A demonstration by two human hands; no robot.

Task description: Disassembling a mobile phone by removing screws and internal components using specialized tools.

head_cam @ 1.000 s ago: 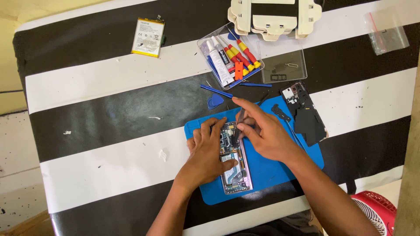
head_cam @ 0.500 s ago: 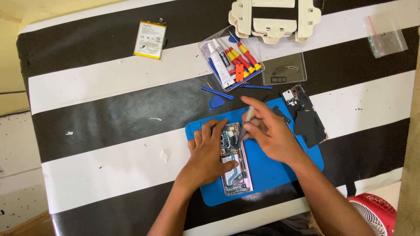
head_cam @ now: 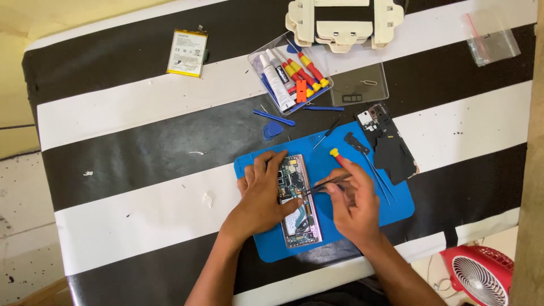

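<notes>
An opened phone [head_cam: 298, 204] with bare circuit boards lies on a blue work mat [head_cam: 391, 209]. My left hand [head_cam: 262, 195] rests flat on the phone's left edge and holds it down. My right hand [head_cam: 352, 201] grips black tweezers [head_cam: 324, 185], whose tips point left onto the phone's upper board. A red and yellow screwdriver [head_cam: 338, 156] lies on the mat just above my right hand.
A clear tray [head_cam: 289, 73] of screwdrivers and a tube stands above the mat, with blue pry tools [head_cam: 274, 118] beside it. Black phone parts [head_cam: 388, 144] lie at the mat's right. A phone battery [head_cam: 187, 53] sits far left, a white holder [head_cam: 344, 20] at top, a red fan [head_cam: 479, 275] bottom right.
My right hand drew back from the mat's top toward the phone's right side and now holds tweezers on the board. The left hand stayed on the phone.
</notes>
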